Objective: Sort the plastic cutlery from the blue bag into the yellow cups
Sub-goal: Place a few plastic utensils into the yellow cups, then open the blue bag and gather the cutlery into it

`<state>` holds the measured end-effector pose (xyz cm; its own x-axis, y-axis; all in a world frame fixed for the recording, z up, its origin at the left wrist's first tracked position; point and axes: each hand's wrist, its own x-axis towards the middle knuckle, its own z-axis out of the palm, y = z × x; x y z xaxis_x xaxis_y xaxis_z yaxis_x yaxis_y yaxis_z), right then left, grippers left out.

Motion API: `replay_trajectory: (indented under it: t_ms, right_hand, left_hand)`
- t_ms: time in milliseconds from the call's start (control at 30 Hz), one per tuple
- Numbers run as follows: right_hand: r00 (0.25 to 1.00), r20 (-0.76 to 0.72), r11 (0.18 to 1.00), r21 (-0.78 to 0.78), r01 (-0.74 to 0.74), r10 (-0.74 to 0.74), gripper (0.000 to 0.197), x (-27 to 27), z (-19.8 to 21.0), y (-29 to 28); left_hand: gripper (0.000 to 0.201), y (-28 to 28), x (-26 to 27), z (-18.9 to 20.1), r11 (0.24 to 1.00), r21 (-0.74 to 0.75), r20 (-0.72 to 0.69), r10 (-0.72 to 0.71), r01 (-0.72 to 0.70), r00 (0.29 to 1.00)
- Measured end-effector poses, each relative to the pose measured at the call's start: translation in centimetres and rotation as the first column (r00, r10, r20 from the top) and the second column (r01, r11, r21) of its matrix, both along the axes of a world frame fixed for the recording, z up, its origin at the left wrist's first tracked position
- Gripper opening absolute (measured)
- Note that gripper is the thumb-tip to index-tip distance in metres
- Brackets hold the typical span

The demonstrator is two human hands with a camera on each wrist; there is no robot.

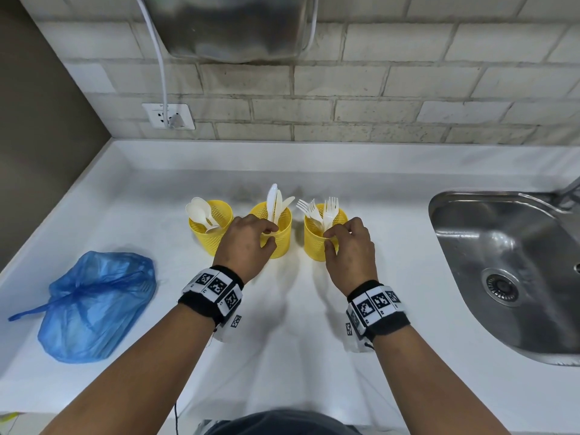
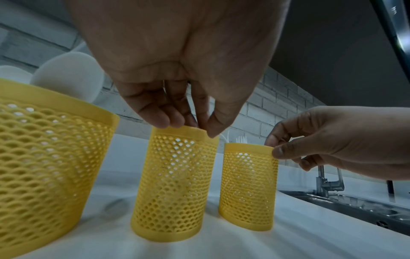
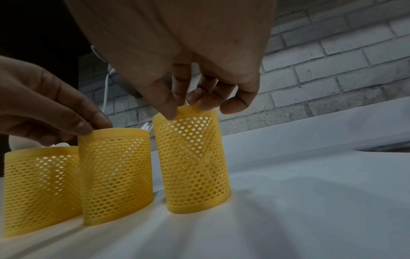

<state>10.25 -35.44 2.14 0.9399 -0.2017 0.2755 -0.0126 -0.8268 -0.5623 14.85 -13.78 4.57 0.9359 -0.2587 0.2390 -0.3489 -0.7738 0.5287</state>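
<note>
- Both forearms reach forward side by side, each with a black wristband carrying black-and-white square markers.
- The left hand (image 1: 246, 243) is palm down, thumb and fingertips (image 2: 163, 121) pinching the rim of the middle cup (image 2: 175, 182) just below it.
- The right hand (image 1: 350, 251) is palm down too, thumb and fingertips (image 3: 205, 103) pinching the rim of the right cup (image 3: 191, 161) beneath it.
</note>
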Motion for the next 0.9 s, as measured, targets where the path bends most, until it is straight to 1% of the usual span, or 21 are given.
replay_trajectory:
  t_ms: [100, 200, 333, 533, 700, 800, 900]
  right_hand:
    - [0.999, 0.038, 0.999, 0.042, -0.016, 0.014, 0.026, -0.6, 0.3, 0.3]
    - [0.993, 0.105, 0.994, 0.094, -0.062, 0.052, 0.023, -1.5, 0.6, 1.2]
    - [0.981, 0.126, 0.977, 0.135, -0.166, 0.15, 0.02, -3.2, 0.3, 3.4]
    - [0.958, 0.052, 0.936, 0.205, -0.288, 0.283, 0.023, -4.9, -1.1, 8.6]
    - [0.906, -0.086, 0.886, 0.264, -0.381, 0.415, 0.026, -5.3, -2.6, 14.4]
    - [0.864, -0.163, 0.858, 0.304, -0.415, 0.476, 0.034, -5.4, -2.8, 18.0]
    - [0.822, -0.218, 0.832, 0.33, -0.445, 0.526, 0.045, -5.4, -2.9, 21.6]
  left_hand:
    - [0.032, 0.5, -1.2, 0.2, 1.0, -0.026, 0.014, 0.006, -0.006, 1.0]
    - [0.035, 1.8, -3.4, 0.3, 0.997, -0.077, 0.012, -0.002, 0.002, 1.0]
    - [0.035, 4.7, -7.2, -0.1, 0.997, -0.071, -0.01, 0.011, -0.011, 1.0]
    - [0.033, 10.5, -12.8, -2.1, 0.999, -0.033, -0.127, 0.034, -0.039, 0.991]
    - [0.029, 16.4, -15.9, -3.9, 0.99, -0.017, -0.241, 0.132, -0.14, 0.961]
    - [0.025, 20.2, -17.4, -4.5, 0.973, -0.031, -0.317, 0.209, -0.231, 0.925]
    - [0.023, 24.2, -18.5, -4.6, 0.947, -0.023, -0.348, 0.294, -0.321, 0.89]
